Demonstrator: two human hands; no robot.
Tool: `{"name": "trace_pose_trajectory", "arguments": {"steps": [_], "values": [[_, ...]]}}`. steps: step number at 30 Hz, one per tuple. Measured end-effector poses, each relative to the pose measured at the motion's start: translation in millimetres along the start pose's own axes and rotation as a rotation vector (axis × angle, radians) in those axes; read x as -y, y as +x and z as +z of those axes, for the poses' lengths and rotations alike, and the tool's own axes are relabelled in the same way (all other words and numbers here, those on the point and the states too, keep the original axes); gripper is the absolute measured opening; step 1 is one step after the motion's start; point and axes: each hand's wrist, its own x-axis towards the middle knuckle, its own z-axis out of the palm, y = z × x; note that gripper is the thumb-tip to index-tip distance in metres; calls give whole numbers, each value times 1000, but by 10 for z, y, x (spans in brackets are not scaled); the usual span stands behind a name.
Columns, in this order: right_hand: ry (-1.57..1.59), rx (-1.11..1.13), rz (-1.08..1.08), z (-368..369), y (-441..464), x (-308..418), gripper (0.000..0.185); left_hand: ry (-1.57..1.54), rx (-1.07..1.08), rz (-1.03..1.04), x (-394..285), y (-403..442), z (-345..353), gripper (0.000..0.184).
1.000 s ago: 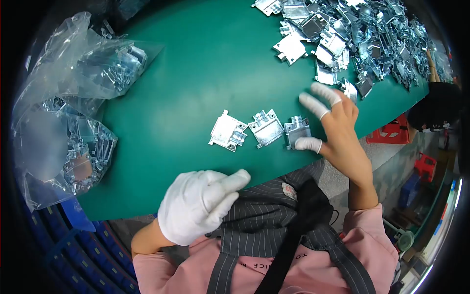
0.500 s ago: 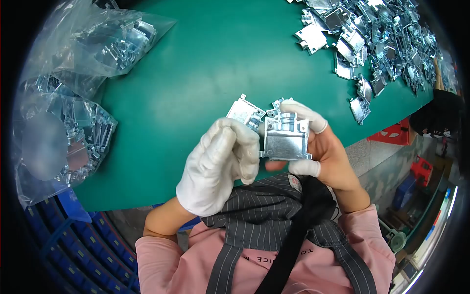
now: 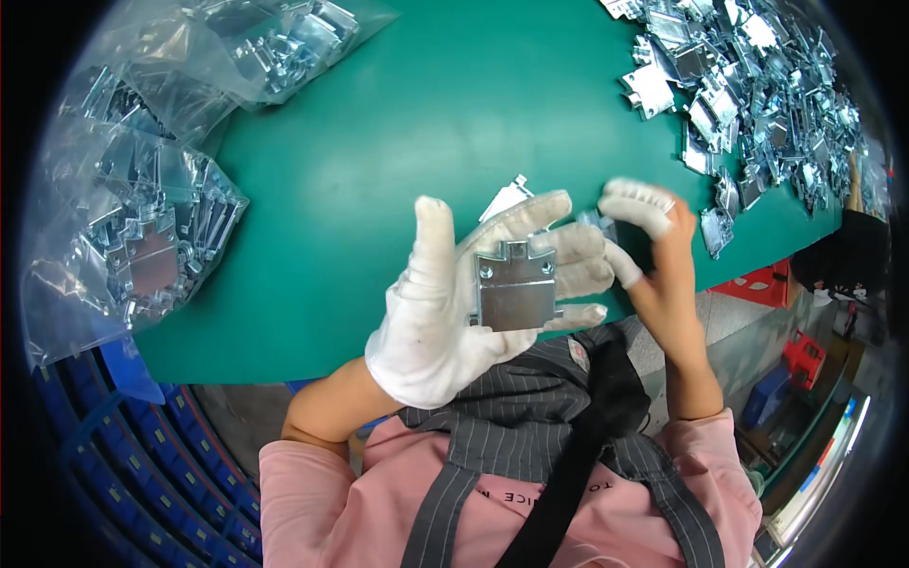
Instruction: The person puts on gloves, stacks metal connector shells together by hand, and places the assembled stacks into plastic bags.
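Observation:
My left hand (image 3: pixel 431 317), in a white glove, is palm up with its fingers stretched out and thumb apart. A flat silver metal housing half (image 3: pixel 516 293) with a short neck and two screw holes rests across its palm and fingers. Behind the index finger shows another silver metal piece (image 3: pixel 507 197), partly hidden; whether it touches the hand I cannot tell. My right hand (image 3: pixel 653 241), with white covers on its fingertips, is closed on a small metal part (image 3: pixel 597 223) beside the left fingertips. That part is blurred and mostly covered.
A large heap of similar metal housing parts (image 3: pixel 757 104) lies at the right back of the green table (image 3: pixel 426 104). Clear plastic bags (image 3: pixel 142 213) of metal parts stand on the left. Blue bins (image 3: pixel 161 454) are below the left edge, and a red stool (image 3: pixel 757 284) is at the right.
The housing half from my right hand now lies on my left palm, which has turned up and opened. My right hand has moved slightly right and away from it. The view has shifted a little.

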Motion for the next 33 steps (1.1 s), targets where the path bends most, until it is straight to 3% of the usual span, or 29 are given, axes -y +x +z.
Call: {"name": "trace_pose_trajectory", "arguments": {"steps": [2,3,6,8,13,17,20,22,24,26,27,33], "values": [[798,-114,373,71,-127,102,29,-68,44,22,-16,-8,-2,80],[1056,-235,457,103,-108,157,32,-99,67,30,-24,-9,1,78],[1517,61,621,-73,-91,192,62,-102,110,34,-56,-16,-60,75],[1540,105,497,-13,-88,235,71,-75,129,69,-68,-9,-102,73],[1461,-24,441,-107,71,308,78,-32,45,91,-24,-6,-40,67],[780,26,5,-183,227,318,73,108,-46,92,12,-12,41,64],[274,86,-244,-236,428,300,48,76,12,56,-9,-30,30,62],[110,-4,-216,-122,543,229,50,72,49,87,4,-19,-31,62],[129,182,-318,0,576,165,60,25,103,83,-2,-49,-44,60],[176,327,-440,100,548,96,51,-36,107,80,-14,-84,-41,59],[139,322,-392,71,542,96,46,0,178,87,-40,-58,-10,56],[4,199,-105,-145,356,116,21,-44,110,140,-21,-40,-19,55]]}}
